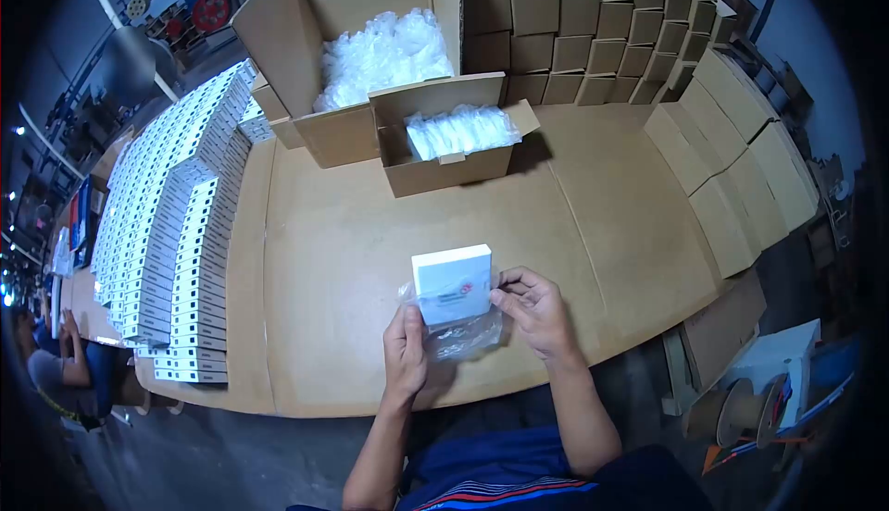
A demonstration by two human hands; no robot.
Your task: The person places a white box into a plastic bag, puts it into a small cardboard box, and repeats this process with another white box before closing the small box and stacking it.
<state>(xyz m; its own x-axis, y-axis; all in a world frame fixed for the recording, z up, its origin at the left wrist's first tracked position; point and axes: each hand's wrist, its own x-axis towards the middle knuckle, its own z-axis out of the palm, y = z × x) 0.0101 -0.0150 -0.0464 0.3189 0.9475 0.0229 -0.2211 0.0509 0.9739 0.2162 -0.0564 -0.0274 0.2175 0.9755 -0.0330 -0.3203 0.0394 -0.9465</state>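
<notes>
A flat white box (451,275) with a small red mark and print stands partly inside a clear plastic bag (466,338), above the front middle of the table. My left hand (405,349) is closed on the left lower side of the box, with the bag's film between; its thumb lies toward me. At the right edge, my right hand (537,312) pinches the bag between thumb and forefinger. The box's top sticks up out of the loose film, and crumpled film hangs below it. The far sides of box and bag are hidden.
Ahead is an open carton (444,178) of plastic-wrapped packs, with a larger carton (343,141) full of clear bags behind it. White boxes (199,280) are piled at left. Brown cartons (579,20) line the back and right. Another person (69,372) sits far left.
</notes>
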